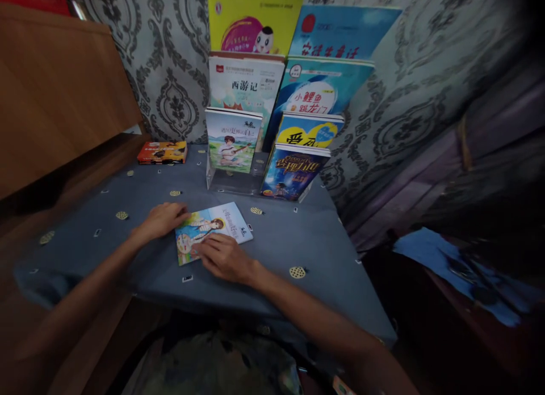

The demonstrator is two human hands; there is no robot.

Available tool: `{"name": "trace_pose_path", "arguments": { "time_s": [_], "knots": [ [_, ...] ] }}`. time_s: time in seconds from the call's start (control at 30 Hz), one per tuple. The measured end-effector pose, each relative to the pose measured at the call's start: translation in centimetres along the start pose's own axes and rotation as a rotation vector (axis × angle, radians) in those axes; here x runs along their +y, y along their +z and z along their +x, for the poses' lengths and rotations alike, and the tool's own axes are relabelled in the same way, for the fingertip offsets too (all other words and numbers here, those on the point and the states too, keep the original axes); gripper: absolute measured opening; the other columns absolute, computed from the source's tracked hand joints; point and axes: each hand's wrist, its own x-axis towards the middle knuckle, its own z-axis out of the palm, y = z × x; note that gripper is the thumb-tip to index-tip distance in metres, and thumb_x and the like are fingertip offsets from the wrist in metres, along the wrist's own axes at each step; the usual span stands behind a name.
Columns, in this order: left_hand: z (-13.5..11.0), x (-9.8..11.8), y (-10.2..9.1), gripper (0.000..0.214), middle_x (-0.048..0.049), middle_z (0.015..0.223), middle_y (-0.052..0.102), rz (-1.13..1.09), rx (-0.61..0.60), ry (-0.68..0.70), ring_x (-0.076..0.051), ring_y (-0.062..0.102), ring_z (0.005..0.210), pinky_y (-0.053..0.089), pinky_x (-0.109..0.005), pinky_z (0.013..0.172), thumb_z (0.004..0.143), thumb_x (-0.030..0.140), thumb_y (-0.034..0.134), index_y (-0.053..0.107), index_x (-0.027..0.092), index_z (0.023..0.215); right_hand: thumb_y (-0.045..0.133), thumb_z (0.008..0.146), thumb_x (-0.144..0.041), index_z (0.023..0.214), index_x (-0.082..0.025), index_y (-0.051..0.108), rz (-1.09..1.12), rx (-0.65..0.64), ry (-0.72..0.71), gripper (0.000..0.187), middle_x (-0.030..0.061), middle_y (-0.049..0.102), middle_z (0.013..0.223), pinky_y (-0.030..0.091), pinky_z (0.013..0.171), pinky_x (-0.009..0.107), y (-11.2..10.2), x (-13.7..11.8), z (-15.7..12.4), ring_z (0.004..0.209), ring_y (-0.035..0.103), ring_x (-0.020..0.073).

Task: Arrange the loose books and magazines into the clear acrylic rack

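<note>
A thin paperback book (234, 225) with a light blue cover and a drawn figure lies aslant on the cloth-covered table. My left hand (164, 219) is at its upper left corner, closed with the fingertips on the edge. Across the lower part of the cover rests my right hand (225, 259), its fingers bent together and gripping the book by the near side; the thumb is mostly hidden. Just beyond, a clear tiered book stand (234, 182) holds several upright books, among them a guitar-player book (234, 142) and a dark blue book (292, 173) in front.
An orange-red book (162, 152) lies at the table's back left, near a wooden panel (63, 88). Patterned wallpaper (174, 94) rises behind the stand. Right of the table (323, 293), past its edge, lies a blue cloth (430, 253) with dark items on it.
</note>
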Motion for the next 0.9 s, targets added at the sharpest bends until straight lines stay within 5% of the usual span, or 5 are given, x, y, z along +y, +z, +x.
{"name": "trace_pose_path", "arguments": {
  "time_s": [0.17, 0.4, 0.5, 0.77, 0.9],
  "knots": [
    [1.0, 0.9, 1.8, 0.034, -0.013, 0.117, 0.07, 0.08, 0.073, -0.009, -0.026, 0.066, 0.105, 0.048, -0.032, 0.082, 0.094, 0.04, 0.044, 0.066, 0.019, 0.109, 0.048, 0.099, -0.022, 0.109, -0.019, 0.068, -0.078, -0.064, 0.253, 0.023, 0.0047, 0.071, 0.074, 0.051, 0.071, 0.026, -0.7, 0.5, -3.1, 0.069, 0.067, 0.017],
    [0.9, 1.8, 2.7, 0.039, -0.001, 0.075, 0.068, -0.436, -0.156, 0.158, -0.017, 0.064, 0.063, 0.048, -0.027, 0.059, 0.089, 0.049, 0.049, 0.06, 0.018, 0.11, 0.048, 0.096, -0.021, 0.104, -0.019, 0.07, -0.177, 0.021, 0.712, 0.023, 0.0092, 0.075, 0.09, 0.05, 0.077, 0.031, -3.4, 3.5, -6.3, 0.084, 0.068, 0.0223],
    [0.9, 2.8, 3.2, 0.035, 0.0008, 0.071, 0.065, -0.585, -0.222, 0.149, -0.016, 0.061, 0.058, 0.048, -0.026, 0.054, 0.089, 0.047, 0.049, 0.057, 0.017, 0.106, 0.049, 0.094, -0.019, 0.106, -0.019, 0.071, -0.163, 0.059, 0.766, 0.025, 0.0107, 0.074, 0.1, 0.051, 0.084, 0.035, -4.3, 5.3, -7.0, 0.094, 0.066, 0.025],
    [3.5, 4.5, 3.8, 0.031, -0.0119, 0.119, 0.065, -0.153, 0.261, 0.17, -0.026, 0.06, 0.111, 0.048, -0.038, 0.095, 0.096, 0.03, 0.042, 0.063, 0.018, 0.115, 0.05, 0.094, -0.018, 0.102, -0.017, 0.071, -0.212, 0.063, 0.76, 0.023, 0.0115, 0.071, 0.097, 0.051, 0.088, 0.04, -4.3, 5.7, -7.0, 0.094, 0.062, 0.0264],
    [5.2, 5.1, 5.1, 0.032, -0.0106, 0.118, 0.066, -0.125, 0.335, 0.206, -0.025, 0.058, 0.113, 0.045, -0.04, 0.103, 0.097, 0.024, 0.04, 0.063, 0.018, 0.118, 0.048, 0.095, -0.018, 0.104, -0.016, 0.072, -0.199, 0.095, 0.703, 0.025, 0.014, 0.069, 0.107, 0.051, 0.092, 0.043, -4.4, 5.7, -6.7, 0.103, 0.06, 0.0279]
  ]
}}
